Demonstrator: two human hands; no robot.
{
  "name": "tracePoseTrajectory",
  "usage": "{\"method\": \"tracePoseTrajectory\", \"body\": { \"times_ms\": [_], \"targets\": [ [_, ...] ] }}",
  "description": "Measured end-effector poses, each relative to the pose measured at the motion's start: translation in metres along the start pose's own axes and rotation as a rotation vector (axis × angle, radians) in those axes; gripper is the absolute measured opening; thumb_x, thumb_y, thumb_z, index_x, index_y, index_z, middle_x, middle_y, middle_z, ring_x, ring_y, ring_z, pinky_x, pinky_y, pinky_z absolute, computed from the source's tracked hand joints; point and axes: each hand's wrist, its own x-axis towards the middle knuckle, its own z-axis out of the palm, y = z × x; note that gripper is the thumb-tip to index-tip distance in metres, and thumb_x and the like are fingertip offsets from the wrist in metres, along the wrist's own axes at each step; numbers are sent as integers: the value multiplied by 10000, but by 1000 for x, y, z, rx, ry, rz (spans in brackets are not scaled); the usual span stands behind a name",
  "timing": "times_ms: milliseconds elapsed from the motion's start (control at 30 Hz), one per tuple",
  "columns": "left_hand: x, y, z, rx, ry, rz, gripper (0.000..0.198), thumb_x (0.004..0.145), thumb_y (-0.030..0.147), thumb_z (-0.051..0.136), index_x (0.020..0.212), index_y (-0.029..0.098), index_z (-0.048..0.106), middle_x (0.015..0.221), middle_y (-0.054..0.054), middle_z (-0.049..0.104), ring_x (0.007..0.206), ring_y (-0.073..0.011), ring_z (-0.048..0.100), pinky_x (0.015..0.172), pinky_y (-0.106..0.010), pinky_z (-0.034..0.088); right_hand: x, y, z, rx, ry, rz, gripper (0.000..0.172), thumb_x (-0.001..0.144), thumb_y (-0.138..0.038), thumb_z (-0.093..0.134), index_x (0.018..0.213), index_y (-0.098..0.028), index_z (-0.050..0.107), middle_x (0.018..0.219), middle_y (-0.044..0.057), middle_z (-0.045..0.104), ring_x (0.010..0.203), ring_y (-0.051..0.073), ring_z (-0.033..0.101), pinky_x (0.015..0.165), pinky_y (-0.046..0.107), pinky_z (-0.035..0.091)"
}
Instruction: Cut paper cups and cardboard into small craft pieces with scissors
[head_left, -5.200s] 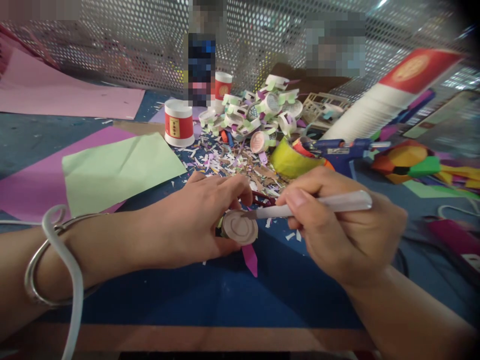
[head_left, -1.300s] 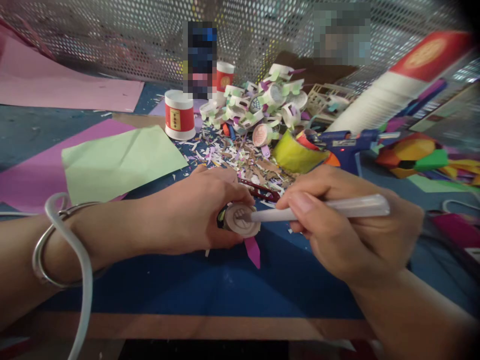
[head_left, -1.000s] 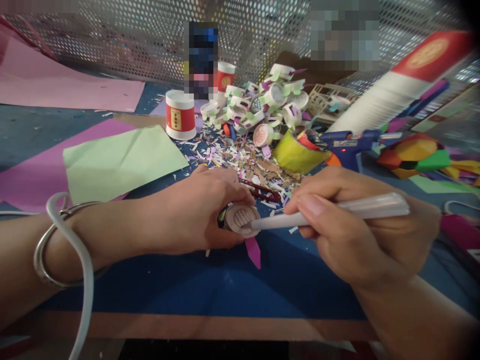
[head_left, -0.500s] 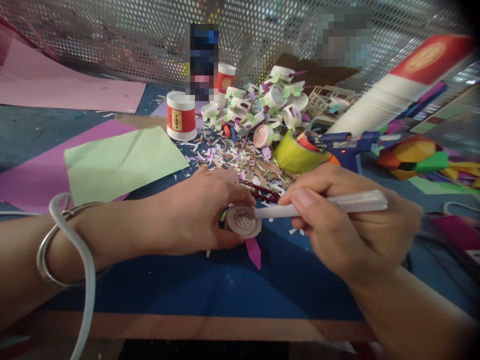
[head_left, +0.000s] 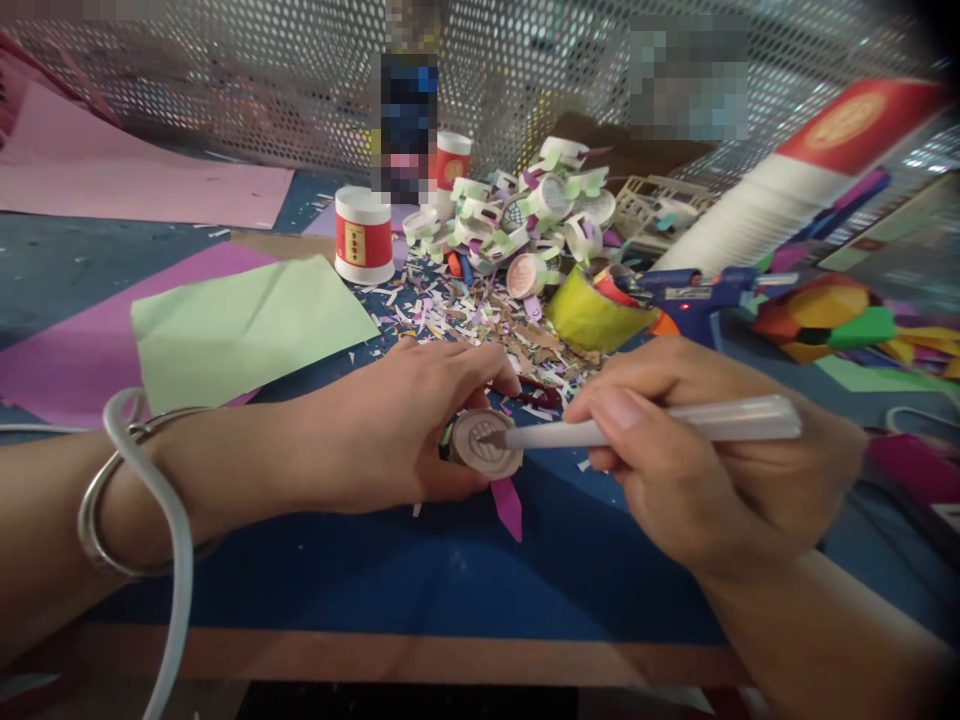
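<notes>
Left hand (head_left: 420,425): thumb and fingers hold a small round cup (head_left: 491,460) at the near middle of the blue table (head_left: 450,590). Right hand (head_left: 701,485): fingers pinch a white pen (head_left: 562,435), tip at the cup's lined face. Far side: paper scraps (head_left: 450,315); far right: a blue glue gun (head_left: 697,300).

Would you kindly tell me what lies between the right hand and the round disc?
The head view shows the front of a white pen-like tool there, held by the right hand, its tip at the round disc.
</notes>
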Motion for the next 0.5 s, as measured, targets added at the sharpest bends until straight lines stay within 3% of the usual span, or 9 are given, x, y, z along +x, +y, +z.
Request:
{"method": "tracePoseTrajectory", "body": {
  "times_ms": [267, 500],
  "targets": [
    [1, 1, 0, 1, -11, -6, 437, 768, 313, 723, 1159, 217, 552, 1018, -28, 660, 920, -218, 613, 752, -322, 421, 0, 2, 4, 46, 10, 19, 209, 881, -138, 563, 696, -212, 626, 574, -66, 580, 465, 71, 537, 409, 230, 400],
    [-1, 3, -3, 20, -16, -13, 404, 779, 327, 715, 1134, 211, 563, 1023, -45, 666, 901, -220, 627, 734, -317, 440, -1, 10, -2, -57, 45, 19, 239, 908, -189, 567, 674, -196, 617, 561, -55, 567, 492, 79, 540, 446, 253, 403]
  ]
}}
